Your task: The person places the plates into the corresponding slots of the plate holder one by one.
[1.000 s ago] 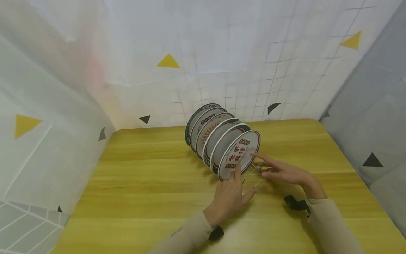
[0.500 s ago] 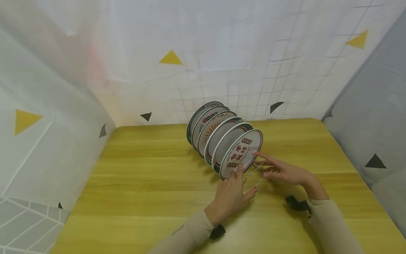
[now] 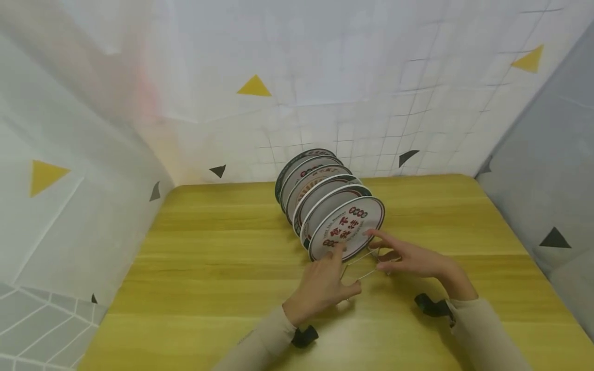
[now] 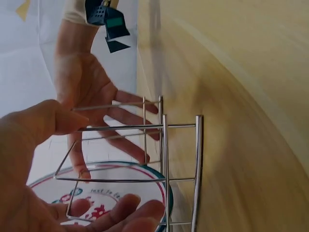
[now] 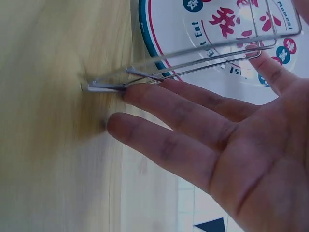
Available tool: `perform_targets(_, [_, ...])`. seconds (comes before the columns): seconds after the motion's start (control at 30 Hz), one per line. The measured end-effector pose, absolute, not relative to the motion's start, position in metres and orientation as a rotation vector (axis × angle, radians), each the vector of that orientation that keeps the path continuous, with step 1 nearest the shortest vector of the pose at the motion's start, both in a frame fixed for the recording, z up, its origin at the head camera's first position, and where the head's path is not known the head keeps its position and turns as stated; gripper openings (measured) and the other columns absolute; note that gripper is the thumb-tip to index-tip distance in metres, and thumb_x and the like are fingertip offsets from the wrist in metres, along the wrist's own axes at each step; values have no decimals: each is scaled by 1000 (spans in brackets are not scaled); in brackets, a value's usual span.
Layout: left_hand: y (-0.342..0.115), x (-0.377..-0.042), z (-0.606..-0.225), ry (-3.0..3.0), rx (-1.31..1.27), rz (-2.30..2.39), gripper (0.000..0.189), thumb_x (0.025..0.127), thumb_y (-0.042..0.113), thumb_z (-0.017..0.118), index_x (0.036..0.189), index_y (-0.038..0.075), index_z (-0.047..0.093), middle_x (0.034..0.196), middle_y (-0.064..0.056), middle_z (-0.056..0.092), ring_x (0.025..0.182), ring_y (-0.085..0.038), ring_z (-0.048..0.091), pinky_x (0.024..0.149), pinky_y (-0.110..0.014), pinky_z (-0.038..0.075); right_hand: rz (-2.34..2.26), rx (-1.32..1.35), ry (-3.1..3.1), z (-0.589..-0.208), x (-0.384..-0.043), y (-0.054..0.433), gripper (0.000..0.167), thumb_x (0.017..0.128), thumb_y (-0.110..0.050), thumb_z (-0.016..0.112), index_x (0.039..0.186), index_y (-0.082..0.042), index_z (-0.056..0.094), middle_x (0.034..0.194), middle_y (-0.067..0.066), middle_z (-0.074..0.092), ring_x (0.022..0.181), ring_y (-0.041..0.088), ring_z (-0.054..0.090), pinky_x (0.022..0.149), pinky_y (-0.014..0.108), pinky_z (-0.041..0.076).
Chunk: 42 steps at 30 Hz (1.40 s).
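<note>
Several round white plates [image 3: 327, 207] with dark green rims and printed designs stand on edge in a row in a metal wire dish rack [image 4: 198, 164]. The nearest plate [image 3: 341, 232] leans back and shows red characters. At the rack's near end, the left hand [image 3: 322, 283] holds the wire frame between its thumb and fingers, an index finger reaching the nearest plate's lower face. On the opposite side, the right hand [image 3: 413, 257] touches the rack with nearly straight, spread fingers. Its index fingertip rests by the nearest plate's face. Plates hide most of the rack.
The rack stands on a yellow wood-grain table [image 3: 209, 247], toward its back edge. Pale sheets with yellow and black triangles hang behind and at both sides. A dark wrist device [image 3: 433, 305] sits at the right cuff, another dark device [image 3: 304, 336] at the left.
The rack's near end has swung left and slightly toward the person, both hands moving with it. The nearest plate leans further back than before, its face turned more upward.
</note>
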<state>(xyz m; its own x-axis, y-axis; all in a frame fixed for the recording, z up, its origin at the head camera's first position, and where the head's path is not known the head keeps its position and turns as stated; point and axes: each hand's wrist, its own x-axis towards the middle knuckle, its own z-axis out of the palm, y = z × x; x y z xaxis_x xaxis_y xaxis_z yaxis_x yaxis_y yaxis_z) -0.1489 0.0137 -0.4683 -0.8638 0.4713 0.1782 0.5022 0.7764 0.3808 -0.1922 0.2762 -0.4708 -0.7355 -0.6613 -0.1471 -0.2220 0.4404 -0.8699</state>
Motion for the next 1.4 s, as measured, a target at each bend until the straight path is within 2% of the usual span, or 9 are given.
perform_targets(0.17, [0,-150,-465,-2922,-856,-738,83,75,44,74,142,12,37,77,4,54,58,-9,46,48,-21,36,-1219,-724,2191,-466,-185,269,82,98,-25,60,158,-20,5,152,32,27,126,52,48,98,59,45])
perform_targets(0.3, [-8,-153,-462,-2937,-933,-822,82,74,40,76,141,13,38,76,6,52,61,-7,46,50,-20,37,-1197,-729,2185,-463,-180,266,82,97,-28,61,157,-19,6,153,31,23,128,52,46,98,59,45])
perform_targets(0.4, [-12,-156,-461,-2938,-986,-876,78,74,38,77,138,14,40,78,6,54,63,-5,47,52,-19,38,-1181,-757,2192,-461,-178,264,81,97,-27,62,156,-16,7,149,33,29,126,51,49,98,59,46])
perform_targets(0.6, [-24,-159,-464,-2942,-1072,-960,72,73,33,78,133,14,43,81,0,63,65,-1,48,58,-16,39,-1174,-775,2154,-457,-173,252,79,95,-26,65,151,-12,12,147,35,32,123,52,51,98,63,43])
perform_targets(0.73, [-37,-162,-463,-2966,-1177,-1014,74,75,29,79,135,12,40,84,-6,65,67,-4,50,60,-15,41,-1129,-782,2163,-452,-169,240,74,93,-31,67,146,-11,19,149,28,31,123,51,52,99,62,43])
perform_targets(0.83, [-47,-166,-459,-2992,-1261,-1053,78,77,26,79,139,11,35,88,-10,65,73,-10,55,65,-16,44,-1070,-779,2231,-447,-165,231,76,92,-38,68,145,-11,20,146,26,39,121,47,55,98,60,45])
perform_targets(0.97, [-57,-171,-454,-3035,-1319,-1077,80,78,24,79,142,11,31,94,-12,65,81,-16,59,72,-18,46,-995,-797,2341,-443,-160,222,76,89,-46,68,142,-11,26,132,25,55,112,39,62,93,57,49])
perform_targets(1.07, [-61,-172,-452,-3062,-1345,-1083,80,80,24,78,143,10,31,96,-12,64,83,-17,59,73,-18,46,-962,-818,2382,-442,-157,218,72,89,-49,67,138,-11,30,125,22,60,108,35,63,91,55,50])
perform_targets(1.4, [-65,-175,-448,-3063,-1404,-1102,79,80,19,78,142,7,30,99,-14,64,86,-17,60,75,-19,48,-888,-805,2424,-444,-155,216,79,89,-53,65,143,-10,26,119,19,65,111,34,64,92,53,49])
